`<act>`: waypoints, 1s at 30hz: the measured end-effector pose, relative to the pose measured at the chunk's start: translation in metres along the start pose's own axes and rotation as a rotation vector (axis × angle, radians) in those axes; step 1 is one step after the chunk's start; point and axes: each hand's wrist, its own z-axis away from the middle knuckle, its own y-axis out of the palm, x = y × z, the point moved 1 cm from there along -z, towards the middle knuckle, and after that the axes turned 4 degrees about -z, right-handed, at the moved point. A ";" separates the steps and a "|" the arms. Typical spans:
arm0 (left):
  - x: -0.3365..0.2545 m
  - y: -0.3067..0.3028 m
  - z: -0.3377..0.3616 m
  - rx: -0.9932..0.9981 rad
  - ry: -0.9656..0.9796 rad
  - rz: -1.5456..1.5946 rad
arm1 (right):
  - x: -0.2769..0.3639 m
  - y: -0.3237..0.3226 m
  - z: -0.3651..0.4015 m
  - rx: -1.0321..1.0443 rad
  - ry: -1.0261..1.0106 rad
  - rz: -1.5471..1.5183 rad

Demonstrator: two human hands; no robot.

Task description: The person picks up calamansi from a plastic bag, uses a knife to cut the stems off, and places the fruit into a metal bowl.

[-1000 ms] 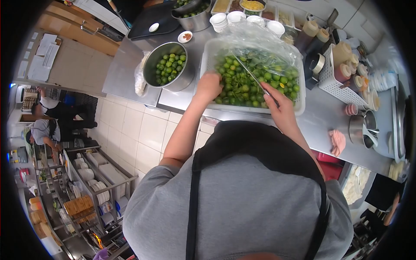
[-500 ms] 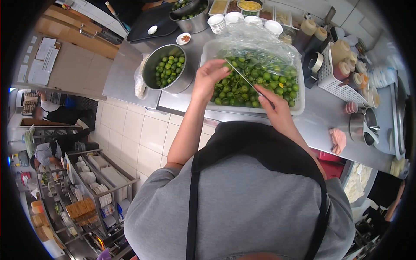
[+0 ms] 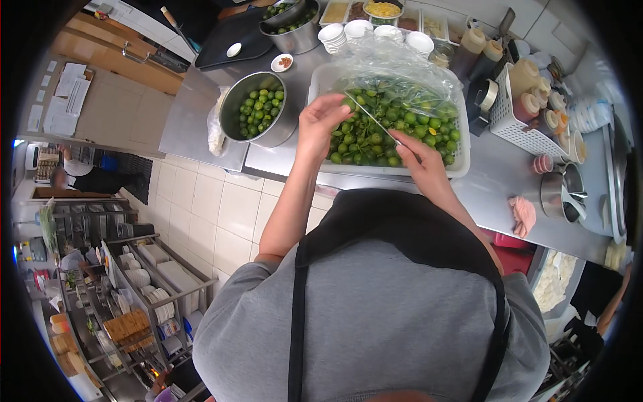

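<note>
Small green limes (image 3: 375,144), some with leaves and stems, fill a white plastic basket (image 3: 463,157) on the steel counter. My left hand (image 3: 320,122) is above the basket's left side, its fingertips closed on one lime (image 3: 347,105). My right hand (image 3: 426,163) grips the dark handle of a knife (image 3: 379,124) over the front right of the basket. The thin blade slants up and left, its tip close to the lime at my left fingers. Clear plastic wrapping (image 3: 395,67) covers the basket's far part. Left of the basket, a steel pot (image 3: 280,127) holds more limes (image 3: 260,110).
Stacked white cups (image 3: 333,38), a small dish (image 3: 282,63) and another steel pot (image 3: 299,41) stand behind. Sauce bottles fill a white crate (image 3: 512,127) at right, near a pink cloth (image 3: 521,216). A co-worker (image 3: 94,179) is far left; shelves (image 3: 161,295) hold dishes.
My hands, the lime and the knife stay almost in place. At the left, a co-worker by the shelves has moved lower and is now mostly hidden behind them.
</note>
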 end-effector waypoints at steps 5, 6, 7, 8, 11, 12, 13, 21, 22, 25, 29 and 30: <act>0.001 -0.003 0.002 -0.019 0.007 -0.012 | -0.001 0.003 -0.003 0.005 0.020 0.005; -0.001 -0.002 0.004 -0.023 0.004 -0.022 | -0.006 0.002 -0.004 0.005 0.019 0.006; -0.004 0.002 0.007 -0.022 0.006 -0.022 | -0.013 -0.001 -0.008 -0.023 0.091 0.089; -0.009 0.007 0.011 0.037 0.031 -0.016 | -0.018 -0.004 -0.010 -0.054 0.164 0.168; -0.013 0.012 0.006 0.071 0.064 -0.025 | -0.017 -0.015 -0.013 -0.054 0.191 0.140; -0.012 0.011 0.007 0.052 0.054 -0.047 | -0.006 -0.014 -0.012 -0.051 0.171 0.113; -0.011 0.012 0.006 0.059 0.053 -0.046 | -0.005 -0.011 -0.012 -0.057 0.171 0.113; -0.009 0.014 -0.002 -0.052 0.092 -0.032 | 0.011 -0.002 0.003 -0.086 -0.222 0.114; -0.009 0.013 -0.003 -0.076 0.077 -0.031 | 0.012 -0.002 0.005 -0.051 -0.185 0.153; -0.008 0.010 -0.003 -0.067 0.096 -0.005 | 0.008 -0.001 0.008 -0.056 -0.159 0.172; -0.008 0.020 0.005 -0.051 0.118 -0.047 | 0.011 -0.002 0.003 -0.107 -0.209 0.163; -0.006 0.027 0.010 0.024 0.059 -0.088 | 0.008 -0.005 -0.001 -0.123 -0.177 0.212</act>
